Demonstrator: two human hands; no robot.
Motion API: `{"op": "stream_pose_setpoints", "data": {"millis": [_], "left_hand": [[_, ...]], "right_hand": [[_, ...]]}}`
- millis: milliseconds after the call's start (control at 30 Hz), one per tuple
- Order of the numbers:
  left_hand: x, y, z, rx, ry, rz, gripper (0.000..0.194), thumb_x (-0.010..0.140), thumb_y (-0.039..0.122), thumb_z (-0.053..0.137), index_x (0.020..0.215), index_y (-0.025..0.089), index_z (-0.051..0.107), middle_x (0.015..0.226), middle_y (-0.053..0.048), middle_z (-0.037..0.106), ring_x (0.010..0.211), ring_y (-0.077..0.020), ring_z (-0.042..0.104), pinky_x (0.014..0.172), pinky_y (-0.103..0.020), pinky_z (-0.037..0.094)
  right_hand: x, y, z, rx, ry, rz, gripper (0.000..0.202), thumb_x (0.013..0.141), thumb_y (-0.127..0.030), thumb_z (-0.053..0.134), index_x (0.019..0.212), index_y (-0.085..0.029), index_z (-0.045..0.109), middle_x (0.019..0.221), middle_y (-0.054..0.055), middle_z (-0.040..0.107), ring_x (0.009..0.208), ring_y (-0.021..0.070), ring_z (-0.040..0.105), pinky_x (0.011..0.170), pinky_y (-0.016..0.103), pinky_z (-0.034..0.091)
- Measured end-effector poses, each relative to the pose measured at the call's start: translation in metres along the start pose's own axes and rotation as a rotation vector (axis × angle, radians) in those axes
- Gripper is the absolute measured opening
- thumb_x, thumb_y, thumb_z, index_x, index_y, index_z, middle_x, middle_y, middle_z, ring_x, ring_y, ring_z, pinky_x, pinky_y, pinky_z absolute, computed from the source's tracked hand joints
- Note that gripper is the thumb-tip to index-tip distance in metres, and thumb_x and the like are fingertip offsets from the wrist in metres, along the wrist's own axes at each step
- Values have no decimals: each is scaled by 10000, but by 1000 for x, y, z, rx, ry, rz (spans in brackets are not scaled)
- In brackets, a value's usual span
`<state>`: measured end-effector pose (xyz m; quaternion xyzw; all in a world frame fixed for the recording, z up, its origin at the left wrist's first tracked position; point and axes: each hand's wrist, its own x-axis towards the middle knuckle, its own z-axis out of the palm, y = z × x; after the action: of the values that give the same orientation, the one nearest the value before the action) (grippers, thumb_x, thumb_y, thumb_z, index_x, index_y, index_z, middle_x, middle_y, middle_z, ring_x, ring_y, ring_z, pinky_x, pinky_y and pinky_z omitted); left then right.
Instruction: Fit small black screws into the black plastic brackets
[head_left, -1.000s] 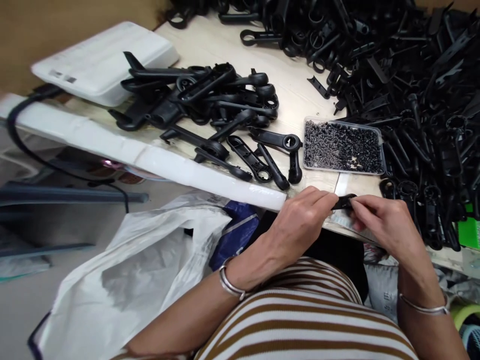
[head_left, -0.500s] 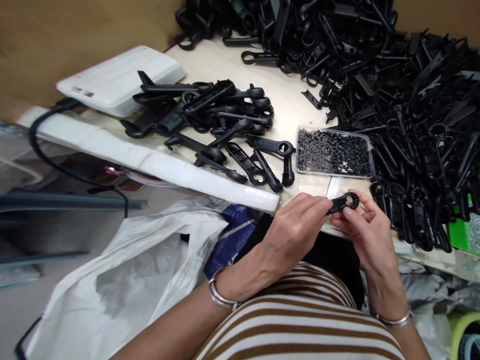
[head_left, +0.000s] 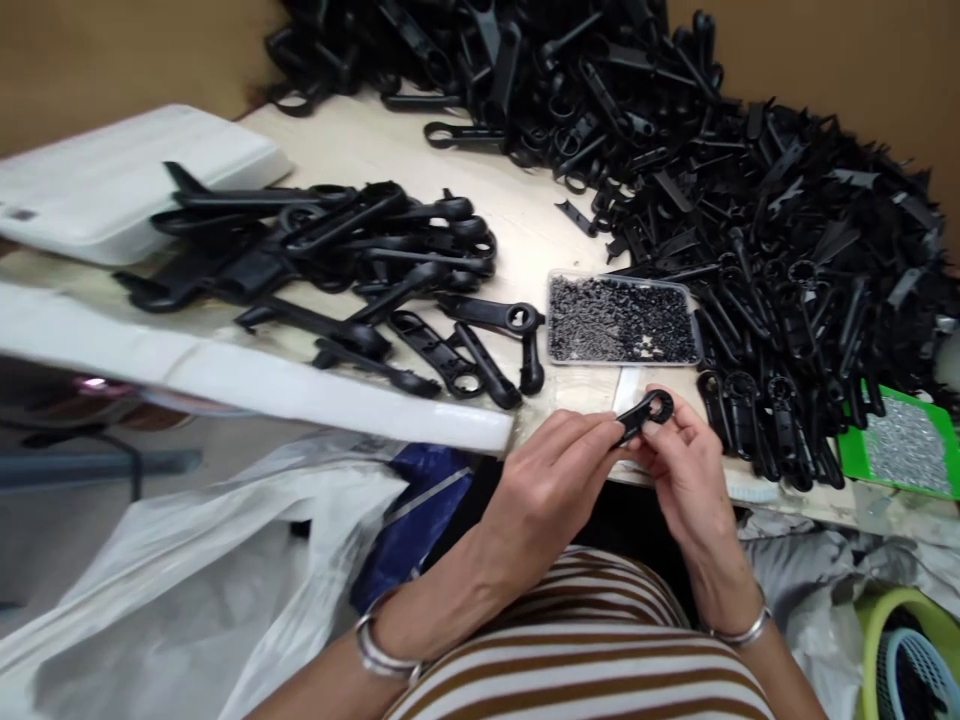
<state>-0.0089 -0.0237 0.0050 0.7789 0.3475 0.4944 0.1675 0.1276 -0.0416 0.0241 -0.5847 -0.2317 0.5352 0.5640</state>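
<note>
Black ring-ended part [head_left: 636, 419]: held by both hands, on my side of the clear box [head_left: 600, 363]. My left hand [head_left: 551, 480] is nearly closed, fingers and thumb pinching the shank; my right hand [head_left: 688, 475] is partly curled, thumb and fingers gripping near the ring. The clear box holds small pieces [head_left: 600, 318], greyer at left, blacker at right. Right of it, a green tray [head_left: 853, 455] contains silvery bits [head_left: 907, 445]. Nearer me than the clear box, far right, a yellow-green tub [head_left: 872, 650] is cut off. My left fingers hide the shank's end; individual small pieces are indistinct.
</note>
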Motion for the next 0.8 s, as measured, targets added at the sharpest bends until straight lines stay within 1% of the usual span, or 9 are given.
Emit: {"op": "stream_pose_setpoints", "data": {"millis": [133, 300, 400, 500, 533, 567, 633, 700, 800], "left_hand": [[-1, 1, 0, -1, -24, -4, 188, 871, 53, 624, 1017, 167, 592, 922, -47, 709, 837, -134, 663, 793, -252, 555], [-4, 2, 4, 9, -20, 3, 175, 872, 82, 639, 1015, 174, 598, 934, -48, 701, 823, -133, 663, 791, -257, 569], [-6, 1, 5, -50, -56, -16, 167, 889, 118, 630, 1046, 173, 606, 986, -59, 697, 869, -135, 675, 811, -253, 579], [-4, 1, 1, -189, -136, 50, 232, 899, 161, 629, 1129, 158, 591, 1035, -73, 705, 929, -145, 683, 837, -252, 583], [-2, 1, -2, -219, -153, 77, 249, 898, 167, 633, 1142, 153, 587, 1032, -74, 710, 936, -150, 683, 848, -260, 582], [0, 1, -5, -230, -154, 97, 256, 892, 162, 641, 1142, 148, 587, 1015, -72, 716, 931, -154, 683, 857, -272, 580], [5, -1, -13, -187, -115, 112, 251, 869, 113, 657, 1112, 147, 602, 964, -64, 721, 898, -161, 680, 862, -296, 573], [7, -7, -22, -89, -44, 103, 256, 836, 55, 671, 1068, 151, 622, 916, -56, 716, 853, -165, 672, 839, -312, 565], [8, -19, -37, 127, 61, 88, 239, 818, 45, 681, 1015, 174, 645, 874, -45, 712, 804, -176, 659, 801, -334, 548]], "right_hand": [[1, 0, 0, 34, -19, -1, 358, 667, -280, 762, 981, -201, 609, 755, -42, 599, 595, 71, 549, 564, 178, 507], [5, 3, 0, 1, -70, -43, 331, 693, -252, 715, 1001, -198, 606, 714, -57, 558, 582, 62, 512, 540, 162, 457], [2, -1, -7, -86, -80, -74, 398, 732, -256, 679, 1120, -211, 603, 750, -51, 574, 594, 75, 534, 580, 196, 496], [-6, -19, -34, -266, -79, -140, 479, 791, -285, 661, 1261, -234, 584, 781, -34, 582, 645, 111, 586, 647, 263, 540], [-9, -29, -47, -344, -58, -188, 491, 811, -298, 655, 1293, -252, 575, 799, -26, 593, 669, 125, 595, 649, 277, 542], [-11, -39, -62, -425, -4, -255, 494, 834, -319, 639, 1320, -269, 562, 793, -23, 597, 658, 128, 585, 626, 277, 532], [-13, -62, -93, -619, 168, -385, 504, 859, -358, 615, 1351, -275, 543, 765, -19, 606, 617, 133, 556, 578, 276, 492], [-14, -83, -120, -853, 301, -464, 492, 868, -386, 592, 1341, -257, 554, 759, -7, 622, 610, 144, 545, 569, 284, 458], [-10, -101, -146, -1347, 413, -533, 454, 868, -393, 542, 1287, -231, 606, 787, 33, 670, 590, 161, 543, 592, 311, 427]]}}
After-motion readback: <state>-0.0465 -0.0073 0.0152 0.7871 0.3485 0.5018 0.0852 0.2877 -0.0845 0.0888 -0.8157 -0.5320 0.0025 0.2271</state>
